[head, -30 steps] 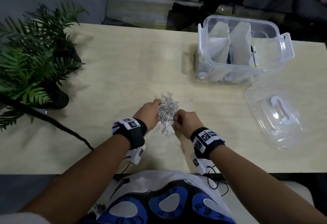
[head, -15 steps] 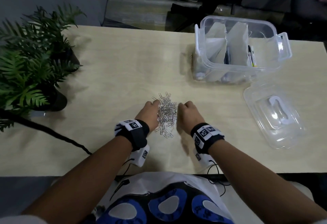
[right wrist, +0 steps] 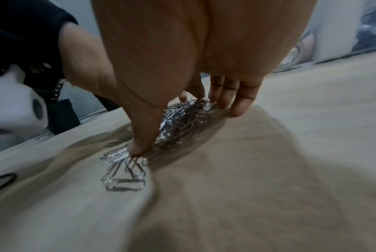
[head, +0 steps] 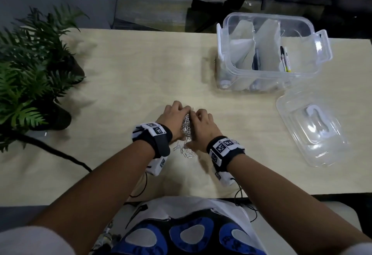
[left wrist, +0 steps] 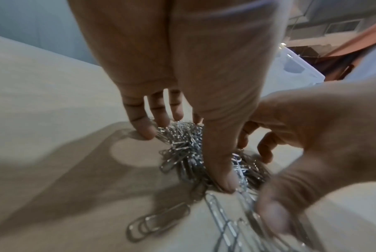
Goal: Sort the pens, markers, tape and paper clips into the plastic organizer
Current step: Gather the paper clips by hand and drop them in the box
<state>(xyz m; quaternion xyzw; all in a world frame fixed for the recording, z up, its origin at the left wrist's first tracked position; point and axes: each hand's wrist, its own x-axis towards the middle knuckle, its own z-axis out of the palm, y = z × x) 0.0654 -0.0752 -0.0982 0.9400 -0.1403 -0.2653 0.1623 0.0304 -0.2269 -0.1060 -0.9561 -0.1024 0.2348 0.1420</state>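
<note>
Near the table's front edge, a heap of steel paper clips (head: 186,128) is cupped between the left hand (head: 173,118) and right hand (head: 201,127), fingers curled around it. A few strays (head: 184,151) lie just beside. Judged light, slippery and loose; scooping from beneath both sides seems best. Well apart, the clear plastic organizer (head: 267,75) stands open, pens (head: 284,58) held upright between its dividers, lid (head: 314,130) beside it.
</note>
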